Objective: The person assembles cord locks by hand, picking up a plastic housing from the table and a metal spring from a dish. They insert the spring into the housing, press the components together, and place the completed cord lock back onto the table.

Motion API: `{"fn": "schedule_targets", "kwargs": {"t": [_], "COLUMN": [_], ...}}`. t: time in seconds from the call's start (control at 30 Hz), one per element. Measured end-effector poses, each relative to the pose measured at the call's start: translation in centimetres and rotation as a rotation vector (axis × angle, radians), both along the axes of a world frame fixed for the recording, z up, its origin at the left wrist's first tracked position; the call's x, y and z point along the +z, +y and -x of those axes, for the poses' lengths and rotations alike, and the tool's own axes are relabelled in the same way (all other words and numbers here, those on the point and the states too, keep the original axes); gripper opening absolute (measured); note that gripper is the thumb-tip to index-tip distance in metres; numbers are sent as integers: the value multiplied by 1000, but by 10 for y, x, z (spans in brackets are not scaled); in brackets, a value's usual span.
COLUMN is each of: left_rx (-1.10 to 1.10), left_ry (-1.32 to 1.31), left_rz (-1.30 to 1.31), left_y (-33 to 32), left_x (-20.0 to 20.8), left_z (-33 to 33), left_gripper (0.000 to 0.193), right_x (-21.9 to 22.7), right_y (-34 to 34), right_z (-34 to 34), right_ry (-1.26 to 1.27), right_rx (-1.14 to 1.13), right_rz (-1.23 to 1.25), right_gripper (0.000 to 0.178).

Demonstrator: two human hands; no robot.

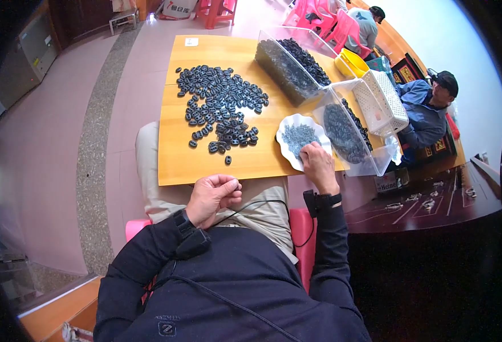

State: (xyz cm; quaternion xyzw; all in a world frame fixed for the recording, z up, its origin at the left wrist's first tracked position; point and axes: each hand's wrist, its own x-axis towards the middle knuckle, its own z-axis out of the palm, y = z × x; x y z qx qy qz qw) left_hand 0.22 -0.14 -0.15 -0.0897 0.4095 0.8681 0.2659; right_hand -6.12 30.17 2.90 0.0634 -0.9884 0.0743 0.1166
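My left hand point(211, 198) is closed in a pinch just off the near edge of the wooden table point(177, 165). A tiny dark bit shows at its fingertips, too small to name. My right hand point(318, 165) reaches over the near rim of a white scalloped dish point(282, 149). Its fingers are drawn together at the small grey-blue pieces point(299, 135) in the dish, and whatever they pinch is hidden. Spread over the table are many black oval parts with two holes point(222, 91). One such part point(228, 160) lies apart near the front edge.
Right of the dish stands a clear bin point(383, 162) of black parts. Another clear bin point(273, 65), also filled, stands farther back. A white perforated basket point(396, 117) and a yellow bowl point(353, 61) are beside them. A person point(419, 108) sits at the right.
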Motion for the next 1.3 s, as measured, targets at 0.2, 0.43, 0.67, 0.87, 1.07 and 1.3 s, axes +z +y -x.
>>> {"fn": "schedule_targets", "kwargs": {"t": [0.2, 0.43, 0.67, 0.87, 1.07, 1.3], "left_rx": [-31, -22, -10, -9, -7, -15], "left_ry": [22, 18, -4, 6, 1, 4], "left_rz": [17, -20, -28, -22, -31, -42], "left_y": [-2, 0, 0, 0, 0, -1], "left_x": [-6, -9, -7, -6, -6, -5], "left_z": [-1, -6, -5, -3, -6, -6], "left_gripper": [12, 12, 12, 12, 13, 13], "right_x": [-10, 3, 6, 4, 2, -3], "right_y": [6, 2, -1, -4, 2, 8], "right_z": [3, -8, -3, -1, -2, 0], "right_ry": [4, 45, -5, 18, 21, 89], "right_rx": [8, 97, 82, 53, 62, 82], "right_rz": [-70, 70, 28, 34, 60, 146], "right_gripper": [14, 13, 11, 9, 11, 13]}}
